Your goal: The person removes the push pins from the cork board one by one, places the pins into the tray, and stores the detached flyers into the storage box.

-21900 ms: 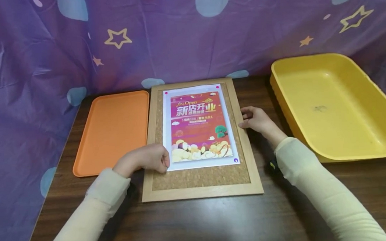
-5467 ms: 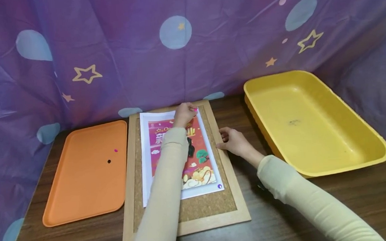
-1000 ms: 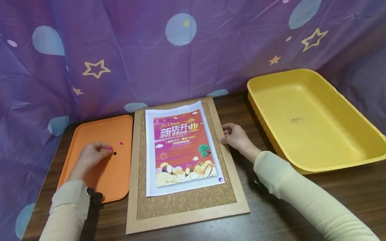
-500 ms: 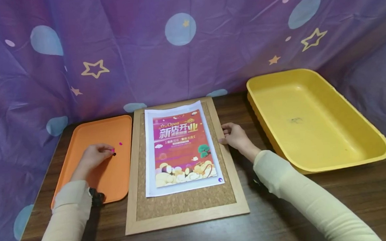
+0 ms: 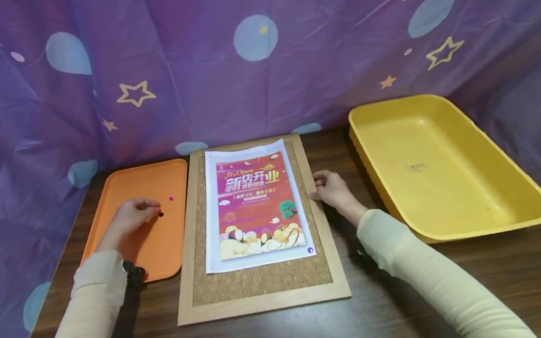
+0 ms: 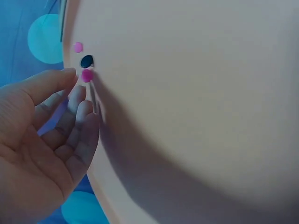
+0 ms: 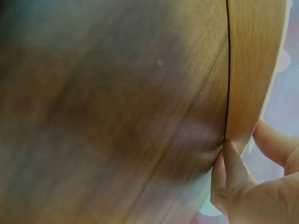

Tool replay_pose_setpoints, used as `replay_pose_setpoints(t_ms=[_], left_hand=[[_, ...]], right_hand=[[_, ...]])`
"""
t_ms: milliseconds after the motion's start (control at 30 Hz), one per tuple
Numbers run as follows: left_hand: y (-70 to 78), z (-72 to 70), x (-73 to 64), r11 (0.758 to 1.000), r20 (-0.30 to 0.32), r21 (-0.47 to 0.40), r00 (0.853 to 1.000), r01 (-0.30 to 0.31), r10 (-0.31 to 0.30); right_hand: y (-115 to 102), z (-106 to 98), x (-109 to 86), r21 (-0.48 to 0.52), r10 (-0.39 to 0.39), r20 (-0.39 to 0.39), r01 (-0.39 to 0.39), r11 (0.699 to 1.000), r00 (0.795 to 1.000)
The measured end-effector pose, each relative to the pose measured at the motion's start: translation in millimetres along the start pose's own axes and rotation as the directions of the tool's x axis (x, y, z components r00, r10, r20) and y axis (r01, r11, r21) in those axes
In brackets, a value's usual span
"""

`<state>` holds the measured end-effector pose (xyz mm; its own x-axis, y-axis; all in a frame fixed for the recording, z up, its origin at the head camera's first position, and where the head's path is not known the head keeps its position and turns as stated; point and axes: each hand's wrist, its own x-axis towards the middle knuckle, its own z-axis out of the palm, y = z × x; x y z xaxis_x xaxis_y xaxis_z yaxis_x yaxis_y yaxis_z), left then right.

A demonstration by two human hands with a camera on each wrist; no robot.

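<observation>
On the orange tray (image 5: 172,237), my left hand (image 5: 134,216) has its fingers around a pink push pin (image 6: 87,75). In the left wrist view the fingertips stand apart, with a small gap to that pin's head. A black push pin (image 6: 87,61) and another pink one (image 5: 171,199) lie just beyond. My right hand (image 5: 333,191) holds the right edge of the wood-framed corkboard (image 5: 259,286) between thumb and fingers. A red poster sheet (image 5: 259,216) lies on the cork, its top edge curling up. A purple push pin (image 5: 310,250) sits in its lower right corner.
A deep yellow bin (image 5: 466,172) stands at the right on the dark wooden table (image 5: 280,331). A purple curtain (image 5: 199,65) with stars hangs behind. A black wrist camera (image 5: 135,274) is on the left sleeve.
Pink pins have left the sheet's top corners, and pins now lie on the tray. My left hand moved from the sheet to the tray; the right hand stays at the frame.
</observation>
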<state>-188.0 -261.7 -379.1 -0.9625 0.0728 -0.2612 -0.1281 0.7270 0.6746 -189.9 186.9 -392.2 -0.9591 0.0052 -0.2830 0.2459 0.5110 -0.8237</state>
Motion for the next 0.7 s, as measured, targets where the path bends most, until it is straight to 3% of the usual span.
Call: replay_pose_setpoints(t_ms=[200,433,700], left_hand=[[15.5,-4.2,-7.5,0.999,-0.039,0.032,0.999,-0.010,0.011],[49.0,-7.0,-9.7,0.998,-0.067,0.022,0.996,-0.051,0.053],[94.3,14.3,-10.7,0.988,-0.029,0.032,0.988,-0.152,0.153]], right_hand=[[0,-1,-0.5,0.004,-0.006,-0.004,0.006,1.000,1.000],[0,-2,-2.1,0.011,0.003,0.003,-0.003,1.000,1.000],[0,-1,-0.7,0.013,-0.030,-0.002,0.030,0.999,1.000]])
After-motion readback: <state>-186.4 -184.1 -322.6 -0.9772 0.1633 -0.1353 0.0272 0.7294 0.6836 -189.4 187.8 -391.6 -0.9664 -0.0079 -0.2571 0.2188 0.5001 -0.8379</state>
